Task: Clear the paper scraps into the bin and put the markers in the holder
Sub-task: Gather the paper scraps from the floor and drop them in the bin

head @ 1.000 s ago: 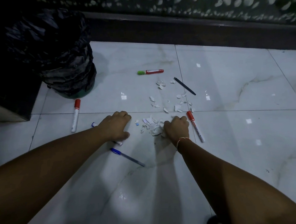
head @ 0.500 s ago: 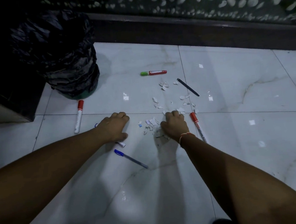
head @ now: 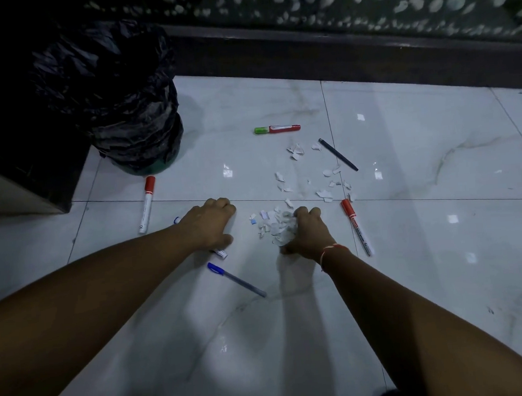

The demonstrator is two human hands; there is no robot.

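- Head view: the right hand [head: 310,231] is curled over a bunch of white paper scraps [head: 282,228] on the tiled floor [head: 442,247], fingers closed around the crumpled pile at its left side.
- More loose scraps [head: 324,193] lie scattered just beyond that hand, toward the black pen [head: 338,154].
- The left hand [head: 210,224] rests knuckles-up on the floor over a blue-capped marker [head: 220,254], whose ends stick out on both sides; whether the fingers grip it I cannot tell.
- A red marker [head: 357,226] lies just beside the right wrist, and a blue pen [head: 236,279] lies near the left hand.
- Another red-capped marker [head: 147,204] lies near the bin [head: 130,114], lined with a black bag, which stands well apart to the upper left.
- A green-capped marker [head: 277,129] lies beyond the scraps.
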